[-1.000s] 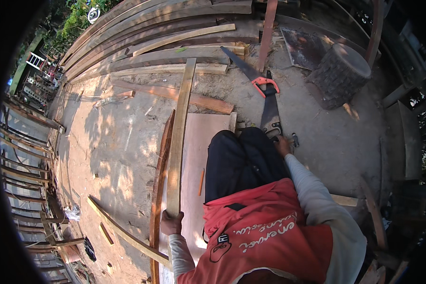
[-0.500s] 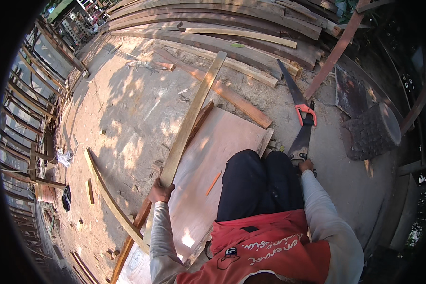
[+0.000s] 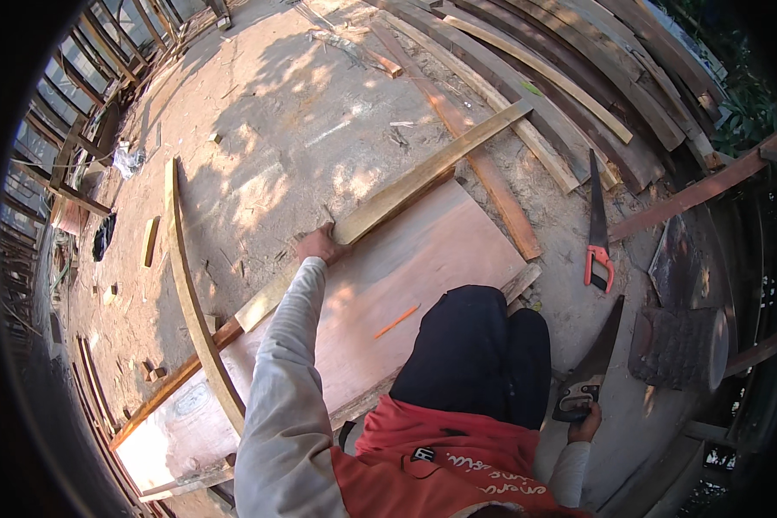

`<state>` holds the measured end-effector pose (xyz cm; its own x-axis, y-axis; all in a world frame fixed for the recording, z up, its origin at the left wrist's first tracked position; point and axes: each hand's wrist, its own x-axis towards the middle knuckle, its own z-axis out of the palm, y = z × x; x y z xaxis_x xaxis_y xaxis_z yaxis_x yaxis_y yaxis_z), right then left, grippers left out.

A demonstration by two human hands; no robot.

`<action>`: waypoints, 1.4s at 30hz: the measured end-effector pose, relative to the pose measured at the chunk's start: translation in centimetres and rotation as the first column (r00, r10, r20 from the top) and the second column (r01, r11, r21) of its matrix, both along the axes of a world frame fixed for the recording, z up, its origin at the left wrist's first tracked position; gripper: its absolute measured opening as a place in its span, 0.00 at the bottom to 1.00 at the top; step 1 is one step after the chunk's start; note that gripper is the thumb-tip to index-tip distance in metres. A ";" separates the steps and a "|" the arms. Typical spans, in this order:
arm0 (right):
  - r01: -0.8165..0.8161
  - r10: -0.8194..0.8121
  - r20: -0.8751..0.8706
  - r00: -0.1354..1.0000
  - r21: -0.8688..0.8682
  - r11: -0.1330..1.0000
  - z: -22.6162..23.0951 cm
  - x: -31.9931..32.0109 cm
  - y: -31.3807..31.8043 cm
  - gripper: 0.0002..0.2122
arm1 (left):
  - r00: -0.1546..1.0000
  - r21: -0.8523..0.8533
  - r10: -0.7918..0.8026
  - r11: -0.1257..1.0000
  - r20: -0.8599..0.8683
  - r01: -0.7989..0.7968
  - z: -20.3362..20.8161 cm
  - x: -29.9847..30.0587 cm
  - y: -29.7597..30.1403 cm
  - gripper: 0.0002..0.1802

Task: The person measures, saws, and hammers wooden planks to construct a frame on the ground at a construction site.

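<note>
My left hand is closed around a long wooden plank, which lies slantwise along the far edge of a flat plywood board. At my right side, my right hand grips the dark handle of a handsaw, its blade pointing away from me. On the plywood, near my knees, lies an orange pencil. A second handsaw with a red-orange and black handle rests farther off on the right, out of my hands.
Stacked timber fills the far right. A curved wooden strip crosses the board's left part. A reddish plank lies beyond the board's right end. A dark, rough-sided log sits at the right. Small offcuts dot the ground.
The view has turned, and the scene appears rotated clockwise. My left hand holds the plank farther along from its near end. The handsaw in my right hand has swung apart from the red-handled one.
</note>
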<state>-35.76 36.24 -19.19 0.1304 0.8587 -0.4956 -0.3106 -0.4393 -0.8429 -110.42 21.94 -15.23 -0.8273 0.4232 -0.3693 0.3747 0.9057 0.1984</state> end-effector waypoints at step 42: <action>-0.924 0.650 0.674 0.350 0.363 0.121 13.4 -38.8 -5.2 0.16 | 0.986 0.287 0.130 0.953 -0.109 -0.094 -4.7 -1.3 -4.1 0.25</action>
<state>-74.52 31.03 -5.81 -0.8243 0.5603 0.0813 0.1666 0.3774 -0.9110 -111.73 17.85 -19.97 -0.9072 0.3967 -0.1398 0.3125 0.8581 0.4074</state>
